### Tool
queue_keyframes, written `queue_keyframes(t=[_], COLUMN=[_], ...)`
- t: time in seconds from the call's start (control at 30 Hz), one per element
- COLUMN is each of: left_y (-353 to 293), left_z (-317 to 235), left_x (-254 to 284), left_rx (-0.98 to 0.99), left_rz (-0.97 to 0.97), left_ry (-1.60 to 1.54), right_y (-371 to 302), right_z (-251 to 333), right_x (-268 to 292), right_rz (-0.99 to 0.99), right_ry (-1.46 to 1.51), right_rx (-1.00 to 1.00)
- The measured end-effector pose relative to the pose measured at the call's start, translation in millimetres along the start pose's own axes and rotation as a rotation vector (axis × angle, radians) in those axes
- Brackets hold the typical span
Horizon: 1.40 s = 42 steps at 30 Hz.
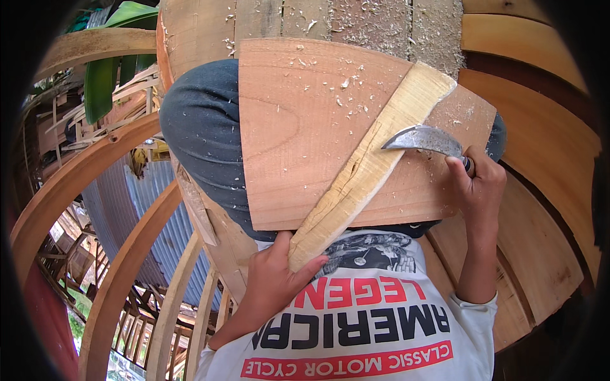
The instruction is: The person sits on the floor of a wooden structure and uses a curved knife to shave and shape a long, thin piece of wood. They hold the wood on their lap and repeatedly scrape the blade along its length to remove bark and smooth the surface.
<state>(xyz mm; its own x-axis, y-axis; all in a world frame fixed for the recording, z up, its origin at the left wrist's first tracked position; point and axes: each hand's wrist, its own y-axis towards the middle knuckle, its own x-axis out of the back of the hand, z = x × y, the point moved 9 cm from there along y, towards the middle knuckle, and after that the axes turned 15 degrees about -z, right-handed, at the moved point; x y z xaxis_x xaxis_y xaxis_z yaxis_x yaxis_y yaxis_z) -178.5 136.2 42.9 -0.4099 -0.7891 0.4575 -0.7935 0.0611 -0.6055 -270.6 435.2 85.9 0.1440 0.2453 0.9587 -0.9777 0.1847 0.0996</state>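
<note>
A long, pale strip of wood (365, 168) lies slantwise across a reddish-brown wooden board (292, 127) resting on my lap. My left hand (279, 270) grips the strip's near end, with the thumb on one side and the fingers wrapped under the other. In my right hand (480, 181) is the dark handle of a curved knife (426, 138). Its hooked grey blade reaches left, and the tip lies over the strip's right edge around its middle. The strip's surface looks rough, with a crack along its length.
Wood shavings lie on the board and on the planks (305, 22) beyond it. Curved wooden slats (133, 273) stand at the left, above corrugated metal sheets (159, 222). Broad wooden boards (527, 120) line the right side. Green leaves (101, 89) hang at the far left.
</note>
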Motion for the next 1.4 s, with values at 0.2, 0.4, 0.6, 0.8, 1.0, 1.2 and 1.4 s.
queue_keyframes(t=[0.2, 0.4, 0.6, 0.8, 1.0, 1.2, 1.4], left_y=[-0.5, 3.8, 2.1, 2.9, 4.0, 3.6, 1.5], left_z=[6.4, -4.1, 0.9, 0.0, 3.5, 2.2, -2.1], left_x=[-7.9, -1.1, -1.6, -1.4, -1.7, -3.0, -0.5], left_rx=[0.065, -0.052, -0.013, -0.033, -0.009, -0.014, -0.036], left_rz=[0.057, -0.015, -0.037, -0.038, -0.031, -0.050, -0.106], left_ry=[0.017, -0.019, -0.056, -0.048, -0.068, -0.101, -0.089], right_y=[-36.4, -14.1, 4.6, -20.5, -16.0, -8.7, -7.1], right_z=[56.7, 9.0, 9.2, 46.2, 42.8, 18.6, 18.4], right_x=[-10.1, -11.3, -7.6, -4.3, -4.9, -6.9, 0.7], right_rz=[0.213, 0.095, 0.025, 0.052, 0.013, 0.003, -0.030], right_ry=[0.174, 0.066, 0.029, 0.112, 0.132, 0.067, 0.075], right_rx=[0.168, -0.042, -0.092, 0.111, 0.178, -0.056, 0.010])
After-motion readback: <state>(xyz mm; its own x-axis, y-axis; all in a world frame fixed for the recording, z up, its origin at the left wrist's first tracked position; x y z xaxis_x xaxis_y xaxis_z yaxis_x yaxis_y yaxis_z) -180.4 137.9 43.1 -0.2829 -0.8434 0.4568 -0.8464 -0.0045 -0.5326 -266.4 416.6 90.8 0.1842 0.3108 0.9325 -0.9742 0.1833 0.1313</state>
